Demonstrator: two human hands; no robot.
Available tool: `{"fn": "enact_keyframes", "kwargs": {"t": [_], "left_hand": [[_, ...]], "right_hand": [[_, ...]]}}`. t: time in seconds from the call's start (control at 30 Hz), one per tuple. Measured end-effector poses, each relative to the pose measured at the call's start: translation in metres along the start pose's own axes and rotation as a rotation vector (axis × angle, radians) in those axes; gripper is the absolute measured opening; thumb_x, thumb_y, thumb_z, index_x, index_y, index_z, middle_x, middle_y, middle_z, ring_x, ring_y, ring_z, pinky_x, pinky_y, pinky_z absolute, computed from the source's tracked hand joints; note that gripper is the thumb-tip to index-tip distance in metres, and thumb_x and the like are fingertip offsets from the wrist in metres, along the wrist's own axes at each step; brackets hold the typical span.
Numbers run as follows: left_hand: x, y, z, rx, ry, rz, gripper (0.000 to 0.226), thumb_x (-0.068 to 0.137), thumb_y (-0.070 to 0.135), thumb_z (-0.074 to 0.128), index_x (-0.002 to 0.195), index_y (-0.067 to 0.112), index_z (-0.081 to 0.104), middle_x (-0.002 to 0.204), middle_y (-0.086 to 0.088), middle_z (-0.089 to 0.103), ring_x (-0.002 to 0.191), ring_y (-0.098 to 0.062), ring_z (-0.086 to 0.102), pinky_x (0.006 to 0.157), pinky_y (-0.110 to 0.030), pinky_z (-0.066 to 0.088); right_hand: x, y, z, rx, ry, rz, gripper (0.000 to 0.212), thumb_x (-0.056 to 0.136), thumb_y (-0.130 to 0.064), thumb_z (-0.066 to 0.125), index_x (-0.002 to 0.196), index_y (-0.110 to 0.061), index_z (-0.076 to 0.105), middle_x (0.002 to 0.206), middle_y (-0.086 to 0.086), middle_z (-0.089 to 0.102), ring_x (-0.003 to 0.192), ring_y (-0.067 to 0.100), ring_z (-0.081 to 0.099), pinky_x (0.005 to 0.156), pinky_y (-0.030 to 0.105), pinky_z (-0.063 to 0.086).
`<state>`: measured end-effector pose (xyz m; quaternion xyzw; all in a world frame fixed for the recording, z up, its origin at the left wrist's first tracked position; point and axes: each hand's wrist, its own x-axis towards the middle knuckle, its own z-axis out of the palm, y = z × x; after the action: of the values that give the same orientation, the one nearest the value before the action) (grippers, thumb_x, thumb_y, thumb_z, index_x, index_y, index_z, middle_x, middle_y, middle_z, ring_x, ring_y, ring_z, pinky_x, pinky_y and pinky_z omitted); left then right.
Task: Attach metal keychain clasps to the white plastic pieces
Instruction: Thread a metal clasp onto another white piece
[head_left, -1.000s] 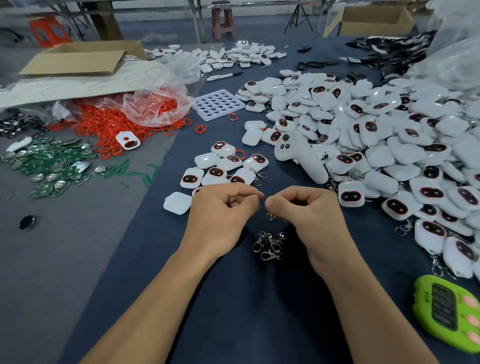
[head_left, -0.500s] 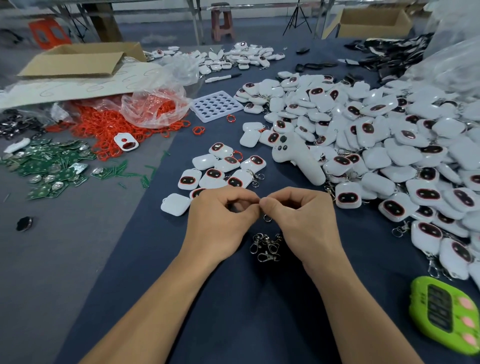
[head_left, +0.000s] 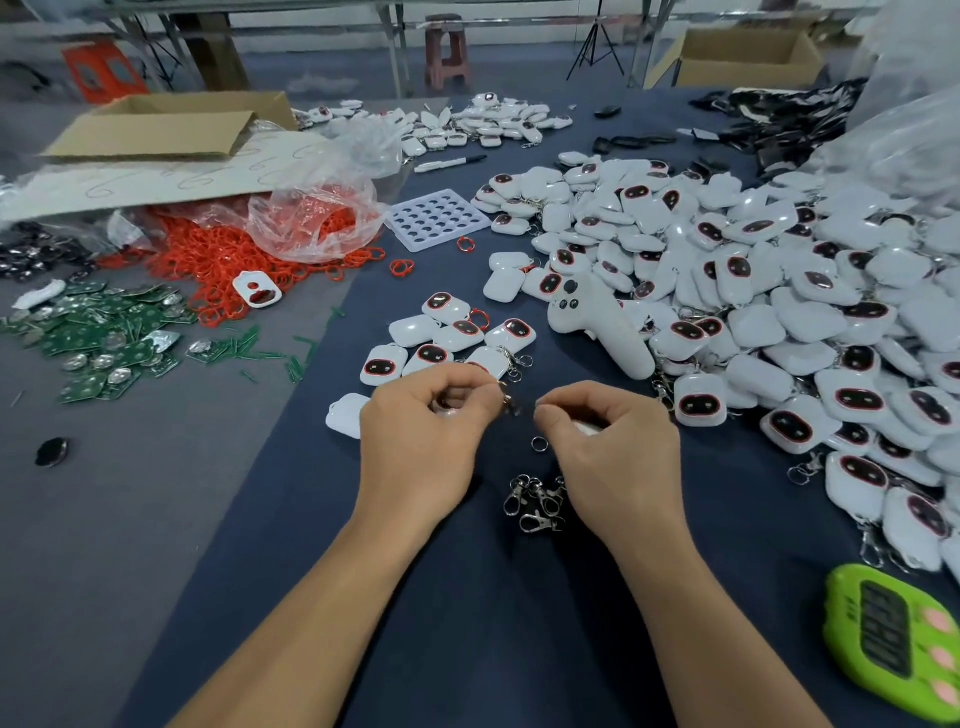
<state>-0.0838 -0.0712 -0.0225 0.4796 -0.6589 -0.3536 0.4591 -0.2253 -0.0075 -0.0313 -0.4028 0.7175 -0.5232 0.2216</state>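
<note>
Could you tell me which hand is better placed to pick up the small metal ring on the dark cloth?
Right, probably: the small metal ring lies by the fingers of the right hand, while the left hand pinches a silver metal clasp.

The light is even and soft and seems to come from above. The left hand (head_left: 421, 441) and right hand (head_left: 618, 457) throw only faint, wide shadows on the dark blue cloth (head_left: 467, 649). Small white glare spots sit on the glossy pile of white pieces (head_left: 779, 291) and on the plastic bag (head_left: 311, 218). The middle is sharp, but the clasp (head_left: 508, 402) at the left fingertips is smeared by motion. A white piece (head_left: 587, 427) inside the right hand lies in shade. The far stool (head_left: 447, 57) looks pale and soft. The wide lens bends the edges and stretches the green timer (head_left: 893, 639).
</note>
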Motion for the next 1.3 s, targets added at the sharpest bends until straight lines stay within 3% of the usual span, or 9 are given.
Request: {"fn": "enact_keyframes", "kwargs": {"t": [0.1, 0.17, 0.33, 0.6, 0.7, 0.83, 0.97, 1.13, 1.3], "left_hand": [[0.004, -0.001, -0.003, -0.007, 0.066, -0.059, 0.027, 0.085, 0.019, 0.077, 0.071, 0.042, 0.074, 0.073, 0.022, 0.073, 0.065, 0.005, 0.064, 0.063, -0.006, 0.044], [0.004, 0.000, -0.004, 0.034, 0.095, -0.058, 0.027, 0.085, 0.020, 0.077, 0.071, 0.043, 0.073, 0.072, 0.028, 0.071, 0.068, 0.007, 0.066, 0.063, -0.004, 0.044], [-0.001, -0.002, -0.001, 0.188, 0.016, 0.044, 0.030, 0.079, 0.019, 0.079, 0.070, 0.047, 0.071, 0.072, 0.033, 0.069, 0.069, 0.012, 0.064, 0.063, -0.003, 0.043], [-0.004, -0.001, 0.001, 0.293, -0.089, 0.192, 0.037, 0.074, 0.013, 0.073, 0.083, 0.048, 0.068, 0.091, 0.029, 0.066, 0.089, 0.008, 0.060, 0.075, -0.001, 0.040], [-0.004, 0.000, 0.001, 0.291, -0.095, 0.245, 0.033, 0.074, 0.012, 0.072, 0.089, 0.042, 0.068, 0.096, 0.034, 0.063, 0.090, 0.009, 0.059, 0.077, -0.001, 0.039], [-0.004, -0.001, 0.000, 0.234, -0.069, 0.252, 0.033, 0.075, 0.008, 0.078, 0.080, 0.040, 0.077, 0.093, 0.036, 0.067, 0.093, 0.010, 0.063, 0.079, -0.001, 0.040], [-0.006, 0.001, 0.002, 0.074, -0.066, 0.177, 0.038, 0.074, 0.014, 0.077, 0.079, 0.051, 0.074, 0.083, 0.033, 0.071, 0.085, 0.009, 0.069, 0.075, -0.002, 0.045], [-0.002, -0.002, 0.003, 0.007, -0.117, 0.072, 0.029, 0.077, 0.018, 0.082, 0.077, 0.047, 0.077, 0.076, 0.024, 0.074, 0.074, 0.005, 0.070, 0.067, -0.005, 0.048], [-0.001, -0.003, 0.005, -0.035, -0.112, 0.009, 0.016, 0.073, 0.025, 0.073, 0.074, 0.040, 0.077, 0.068, 0.015, 0.072, 0.062, 0.004, 0.063, 0.058, -0.007, 0.046]], "right_hand": [[-0.004, -0.004, 0.001, -0.237, -0.162, -0.093, 0.021, 0.084, -0.019, 0.073, 0.082, -0.039, 0.080, 0.074, -0.029, 0.071, 0.078, -0.007, 0.066, 0.069, 0.004, 0.046], [-0.008, -0.008, 0.000, -0.222, -0.272, -0.130, 0.025, 0.083, -0.014, 0.072, 0.076, -0.036, 0.080, 0.069, -0.026, 0.071, 0.072, -0.007, 0.067, 0.065, 0.004, 0.046], [-0.010, -0.011, 0.000, -0.016, -0.041, -0.166, 0.018, 0.080, -0.014, 0.080, 0.080, -0.032, 0.078, 0.071, -0.024, 0.072, 0.070, -0.002, 0.070, 0.067, 0.008, 0.049], [-0.010, -0.008, 0.007, -0.194, -0.073, -0.182, 0.012, 0.084, -0.026, 0.076, 0.085, -0.038, 0.077, 0.076, -0.021, 0.073, 0.082, 0.006, 0.069, 0.079, 0.037, 0.057], [-0.008, -0.009, 0.007, -0.165, -0.088, -0.161, 0.015, 0.084, -0.023, 0.076, 0.082, -0.037, 0.079, 0.074, -0.027, 0.072, 0.076, 0.000, 0.070, 0.075, 0.027, 0.058], [-0.006, -0.009, 0.004, -0.062, -0.128, -0.126, 0.033, 0.085, -0.016, 0.075, 0.071, -0.045, 0.074, 0.071, -0.028, 0.072, 0.070, -0.008, 0.069, 0.065, 0.008, 0.049], [-0.005, -0.009, 0.004, -0.007, -0.127, -0.090, 0.030, 0.087, -0.014, 0.073, 0.069, -0.038, 0.075, 0.067, -0.020, 0.073, 0.064, -0.001, 0.068, 0.060, 0.011, 0.048], [-0.001, -0.007, 0.002, 0.200, -0.067, 0.023, 0.021, 0.087, -0.013, 0.075, 0.077, -0.030, 0.081, 0.067, -0.006, 0.074, 0.063, 0.010, 0.069, 0.059, 0.019, 0.051], [-0.003, -0.009, 0.004, 0.114, -0.078, -0.014, 0.024, 0.087, -0.013, 0.075, 0.073, -0.032, 0.080, 0.065, -0.012, 0.073, 0.061, 0.005, 0.068, 0.058, 0.016, 0.052]]}}
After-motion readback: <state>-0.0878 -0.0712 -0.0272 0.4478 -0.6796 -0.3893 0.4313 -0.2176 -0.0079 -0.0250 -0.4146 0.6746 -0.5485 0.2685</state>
